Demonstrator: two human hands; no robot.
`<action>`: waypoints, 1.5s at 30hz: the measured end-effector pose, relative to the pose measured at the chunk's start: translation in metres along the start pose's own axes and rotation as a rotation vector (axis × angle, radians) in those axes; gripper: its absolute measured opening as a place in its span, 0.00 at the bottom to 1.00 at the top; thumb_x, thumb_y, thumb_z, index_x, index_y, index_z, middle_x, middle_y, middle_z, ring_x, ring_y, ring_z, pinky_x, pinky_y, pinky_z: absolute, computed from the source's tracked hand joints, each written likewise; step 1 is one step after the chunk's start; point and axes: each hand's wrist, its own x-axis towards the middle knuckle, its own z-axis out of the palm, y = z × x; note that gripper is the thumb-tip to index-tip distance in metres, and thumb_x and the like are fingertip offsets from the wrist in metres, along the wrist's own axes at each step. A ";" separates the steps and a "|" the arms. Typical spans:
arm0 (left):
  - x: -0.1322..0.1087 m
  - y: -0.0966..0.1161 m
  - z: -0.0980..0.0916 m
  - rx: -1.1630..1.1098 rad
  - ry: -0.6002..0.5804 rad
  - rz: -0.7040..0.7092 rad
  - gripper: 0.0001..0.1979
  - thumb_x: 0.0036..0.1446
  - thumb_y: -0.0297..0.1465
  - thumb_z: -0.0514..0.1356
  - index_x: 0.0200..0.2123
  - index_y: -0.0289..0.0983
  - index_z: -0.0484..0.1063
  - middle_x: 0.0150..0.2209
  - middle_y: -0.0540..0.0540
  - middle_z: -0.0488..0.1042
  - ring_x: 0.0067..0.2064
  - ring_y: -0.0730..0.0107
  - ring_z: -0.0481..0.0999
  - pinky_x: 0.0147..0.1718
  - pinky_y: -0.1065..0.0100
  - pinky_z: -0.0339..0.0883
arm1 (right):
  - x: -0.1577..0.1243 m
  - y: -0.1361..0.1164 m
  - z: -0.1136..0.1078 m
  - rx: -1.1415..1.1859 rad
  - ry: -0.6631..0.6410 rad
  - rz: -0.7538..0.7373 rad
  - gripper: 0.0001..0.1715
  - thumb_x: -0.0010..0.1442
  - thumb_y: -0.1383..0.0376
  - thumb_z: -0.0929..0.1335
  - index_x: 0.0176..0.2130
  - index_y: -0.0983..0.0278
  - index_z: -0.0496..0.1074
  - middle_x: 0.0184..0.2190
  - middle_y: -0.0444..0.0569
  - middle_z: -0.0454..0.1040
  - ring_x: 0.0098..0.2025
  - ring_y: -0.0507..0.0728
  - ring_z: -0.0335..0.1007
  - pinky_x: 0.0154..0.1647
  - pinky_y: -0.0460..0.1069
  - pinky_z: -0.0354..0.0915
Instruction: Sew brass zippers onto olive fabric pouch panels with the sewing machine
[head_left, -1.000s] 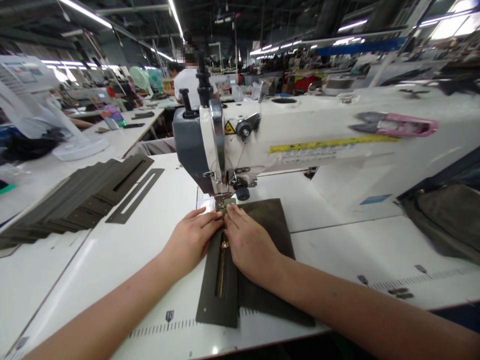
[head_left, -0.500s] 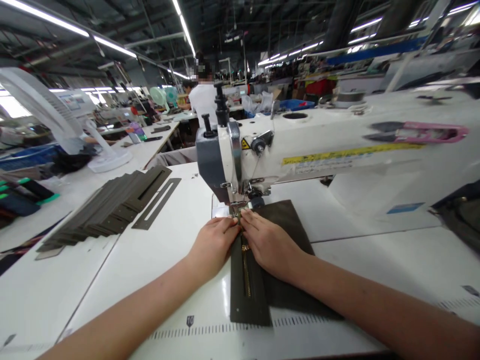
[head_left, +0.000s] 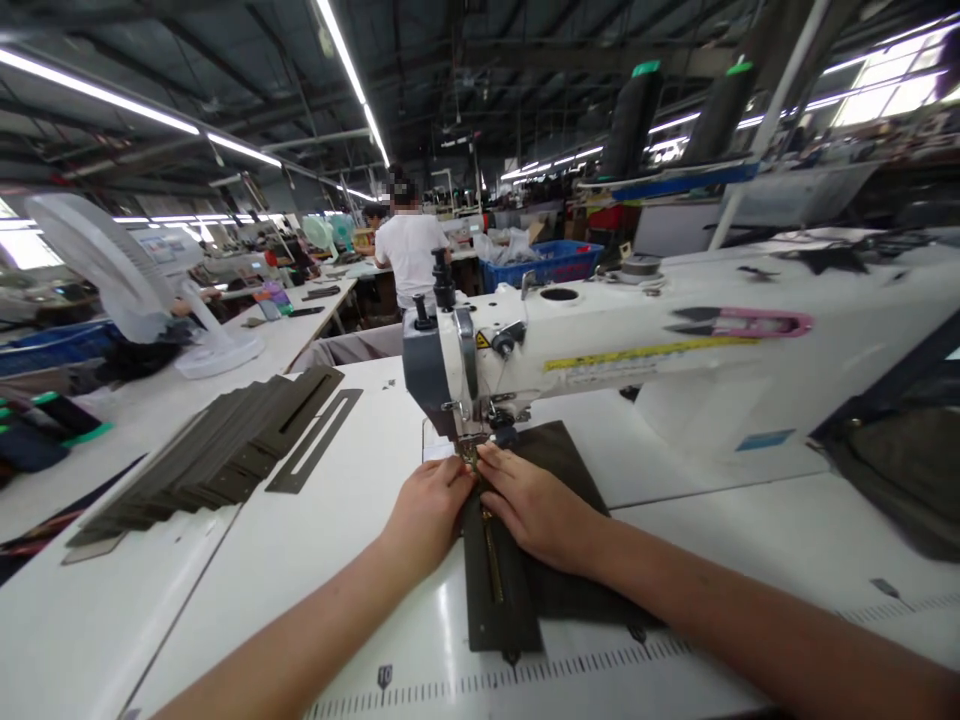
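A dark olive fabric piece (head_left: 559, 465) with a brass zipper (head_left: 493, 555) lies on the white sewing table (head_left: 315, 540), its far end under the presser foot of a white sewing machine (head_left: 600, 350). My left hand (head_left: 429, 505) lies flat on the left strip of the zipper panel, fingers stretched toward the needle. My right hand (head_left: 534, 505) presses flat on the fabric to the right of the zipper, fingertips close to the foot. Both hands touch each other near the needle.
A fanned stack of slotted olive panels (head_left: 225, 445) lies to the left. Pink thread snips (head_left: 742, 322) rest on the machine arm. A white desk fan (head_left: 150, 290) stands at far left. Dark material (head_left: 900, 480) sits at right. A person in a white shirt (head_left: 410, 255) works beyond.
The camera has tilted up and back, so the hands and machine sit lower in view. Both hands have stayed flat on the fabric by the needle.
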 end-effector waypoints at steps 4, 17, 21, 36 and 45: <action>-0.017 0.006 -0.005 -0.084 0.041 0.054 0.14 0.51 0.22 0.53 0.42 0.35 0.70 0.42 0.40 0.73 0.44 0.61 0.73 0.44 0.58 0.69 | -0.034 -0.029 -0.020 0.013 0.046 -0.062 0.28 0.54 0.54 0.66 0.46 0.74 0.69 0.49 0.63 0.68 0.51 0.63 0.63 0.53 0.57 0.61; -0.032 0.025 -0.008 -0.093 0.120 0.002 0.15 0.49 0.20 0.53 0.40 0.35 0.70 0.42 0.41 0.74 0.45 0.63 0.73 0.49 0.53 0.65 | -0.045 -0.063 0.001 -0.165 0.246 -0.125 0.16 0.49 0.79 0.59 0.32 0.72 0.74 0.33 0.56 0.76 0.36 0.57 0.71 0.40 0.49 0.69; -0.033 0.025 -0.002 -0.071 0.144 0.026 0.14 0.50 0.20 0.53 0.39 0.35 0.70 0.42 0.40 0.75 0.44 0.62 0.74 0.47 0.55 0.68 | -0.050 -0.060 0.004 -0.143 0.268 -0.151 0.18 0.51 0.79 0.58 0.35 0.72 0.73 0.35 0.56 0.76 0.38 0.57 0.71 0.42 0.49 0.69; -0.017 0.011 -0.003 -0.051 0.122 0.055 0.13 0.49 0.20 0.53 0.39 0.34 0.70 0.41 0.40 0.74 0.44 0.59 0.74 0.46 0.56 0.70 | -0.037 -0.043 0.010 -0.091 0.290 -0.185 0.21 0.55 0.76 0.55 0.35 0.75 0.74 0.35 0.59 0.75 0.40 0.58 0.71 0.46 0.48 0.68; -0.007 -0.001 0.002 -0.085 0.141 0.066 0.14 0.51 0.20 0.52 0.40 0.35 0.69 0.40 0.40 0.73 0.44 0.59 0.73 0.44 0.57 0.70 | -0.024 -0.031 0.013 -0.113 0.280 -0.218 0.21 0.57 0.77 0.54 0.37 0.76 0.74 0.37 0.60 0.75 0.42 0.57 0.70 0.49 0.48 0.65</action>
